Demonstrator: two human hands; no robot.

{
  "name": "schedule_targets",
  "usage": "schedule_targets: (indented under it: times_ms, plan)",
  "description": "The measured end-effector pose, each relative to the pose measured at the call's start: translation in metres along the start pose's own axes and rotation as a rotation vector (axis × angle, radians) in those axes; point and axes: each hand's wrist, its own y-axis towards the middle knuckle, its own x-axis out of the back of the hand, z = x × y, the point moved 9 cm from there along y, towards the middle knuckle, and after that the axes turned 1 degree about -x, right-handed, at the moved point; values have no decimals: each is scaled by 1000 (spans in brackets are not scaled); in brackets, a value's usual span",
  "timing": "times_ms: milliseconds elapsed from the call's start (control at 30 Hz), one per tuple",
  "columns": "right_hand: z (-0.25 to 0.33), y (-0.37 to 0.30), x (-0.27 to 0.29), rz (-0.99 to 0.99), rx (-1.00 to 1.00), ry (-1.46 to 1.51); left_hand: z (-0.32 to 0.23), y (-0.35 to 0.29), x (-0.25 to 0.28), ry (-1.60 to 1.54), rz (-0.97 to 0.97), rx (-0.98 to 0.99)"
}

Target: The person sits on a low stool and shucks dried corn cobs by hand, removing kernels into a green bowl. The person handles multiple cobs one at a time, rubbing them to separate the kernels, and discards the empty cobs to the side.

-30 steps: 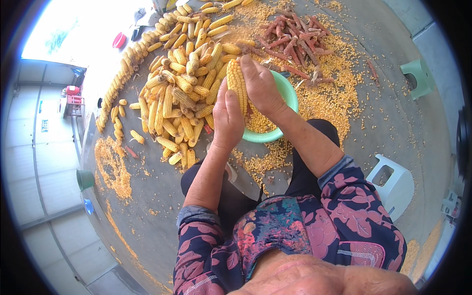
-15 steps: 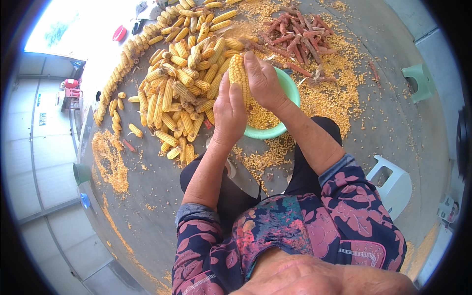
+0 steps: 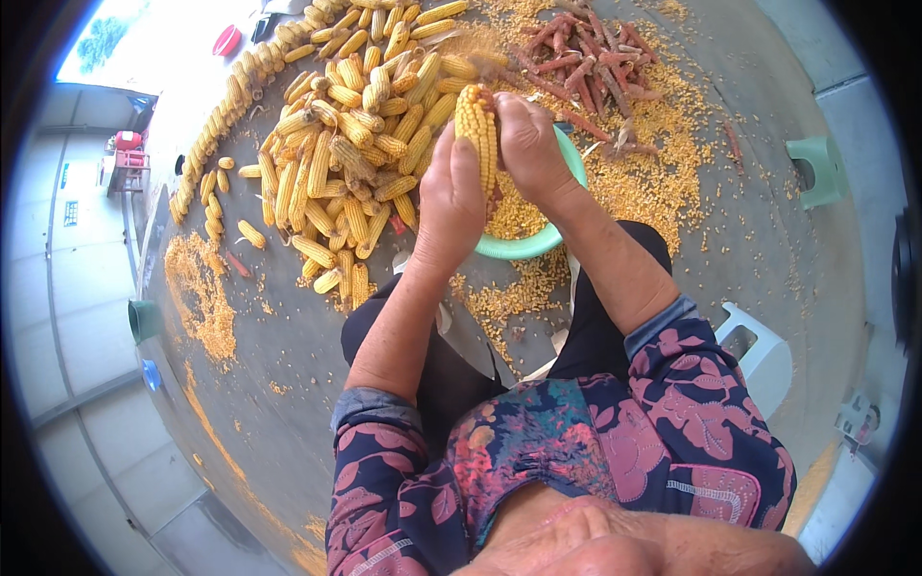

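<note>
The left hand (image 3: 456, 197) hid part of the corn ear (image 3: 476, 134); the right hand (image 3: 533, 149) covered some of the green basin (image 3: 523, 247). A pale object (image 3: 857, 418) far right was too small to identify.

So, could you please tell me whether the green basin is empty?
Not empty: loose yellow kernels show inside the green basin; how full is unclear.

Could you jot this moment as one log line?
left hand: gripping corn ear | right hand: against same ear | beneath: green basin, kernels inside | left: corn heap | upper right: stripped cobs

Farm-like work area; corn heap (image 3: 331, 178); loose kernels (image 3: 663, 182) on grey floor (image 3: 288, 331)
</note>
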Motion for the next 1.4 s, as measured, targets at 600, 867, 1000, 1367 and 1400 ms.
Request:
schedule_targets:
  times_ms: [600,867,1000,1367,1400]
  plan:
    - [-10,-4,-12,116,-45,-13,0,-6,4,57,-58,-49]
    - [2,-3,-21,178,-122,-21,20,8,9,-59,-101,-55]
    - [-23,6,-7,66,-123,-60,24,4,0,-206,-17,133]
    - [-19,-14,-25,213,-96,-29,42,-5,1,-347,-58,286]
    - [-19,-14,-23,192,-65,-17,42,-4,1,-378,-49,284]
